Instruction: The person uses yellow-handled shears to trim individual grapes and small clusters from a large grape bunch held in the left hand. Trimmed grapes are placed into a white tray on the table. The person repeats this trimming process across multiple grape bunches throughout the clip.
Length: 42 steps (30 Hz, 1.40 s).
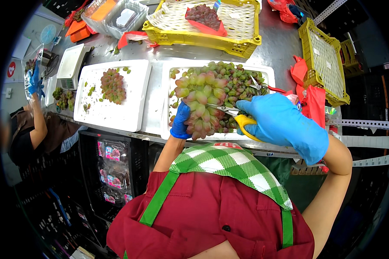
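My left hand point(181, 121), in a dark blue glove, grips a large green-pink grape bunch point(200, 101) over a white tray point(165, 116). My right hand point(281, 125), in a lighter blue glove, is shut on yellow-handled scissors point(246, 126), whose blades reach into the bunch. Many small trimmed grapes point(229, 73) lie in the tray beneath, partly hidden by the bunch. Red-handled snips point(275, 90) rest on the tray's right side. A second white tray point(134, 108) to the left holds another bunch point(113, 86) and loose bits.
Yellow crates point(201, 42) point(307, 56) sit behind and at right, red wrappers point(311, 105) beside them. A scale point(68, 67) and clear containers point(127, 17) stand left. A co-worker's gloved hand point(34, 84) holds bagged grapes at far left. Black crates point(86, 172) with packed boxes are below the steel table point(155, 56).
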Motion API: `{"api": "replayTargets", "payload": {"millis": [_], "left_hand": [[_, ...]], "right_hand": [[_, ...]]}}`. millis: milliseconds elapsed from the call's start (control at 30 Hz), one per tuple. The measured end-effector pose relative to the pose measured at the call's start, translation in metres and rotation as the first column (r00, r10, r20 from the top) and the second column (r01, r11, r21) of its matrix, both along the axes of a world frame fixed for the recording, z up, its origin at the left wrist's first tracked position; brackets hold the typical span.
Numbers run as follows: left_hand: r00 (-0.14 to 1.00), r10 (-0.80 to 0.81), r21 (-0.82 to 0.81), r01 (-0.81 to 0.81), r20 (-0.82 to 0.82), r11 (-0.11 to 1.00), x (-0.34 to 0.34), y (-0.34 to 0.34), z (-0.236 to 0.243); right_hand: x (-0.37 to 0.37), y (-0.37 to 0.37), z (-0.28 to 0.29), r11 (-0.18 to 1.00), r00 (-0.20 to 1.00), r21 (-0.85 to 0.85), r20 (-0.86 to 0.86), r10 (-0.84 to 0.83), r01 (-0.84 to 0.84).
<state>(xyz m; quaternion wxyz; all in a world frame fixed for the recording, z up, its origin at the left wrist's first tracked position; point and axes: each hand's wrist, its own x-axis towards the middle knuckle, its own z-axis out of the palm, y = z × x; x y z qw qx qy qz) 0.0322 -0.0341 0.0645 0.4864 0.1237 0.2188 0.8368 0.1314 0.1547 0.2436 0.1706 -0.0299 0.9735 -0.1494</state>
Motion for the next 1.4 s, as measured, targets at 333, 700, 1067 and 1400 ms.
{"api": "replayTargets", "payload": {"millis": [333, 700, 1067, 1400], "left_hand": [[0.999, 0.039, -0.083, -0.039, 0.007, 0.996, -0.006, 0.001, -0.018], [0.941, -0.102, 0.341, -0.015, 0.322, 0.940, -0.019, 0.012, -0.033], [0.986, 0.029, 0.007, -0.030, 0.165, 1.000, -0.007, 0.000, -0.024], [0.997, 0.027, -0.043, -0.030, -0.076, 0.999, -0.014, 0.020, 0.002]], "right_hand": [[-0.010, 0.003, -0.003, 0.999, 0.999, 0.032, 0.039, 0.016, -0.017], [-0.013, 0.014, 0.009, 0.997, 0.991, -0.042, 0.114, -0.065, 0.070], [-0.009, 0.016, 0.021, 0.997, 0.990, 0.039, 0.120, -0.074, 0.070], [-0.010, 0.023, 0.002, 0.999, 0.984, 0.040, -0.176, -0.016, 0.023]]}}
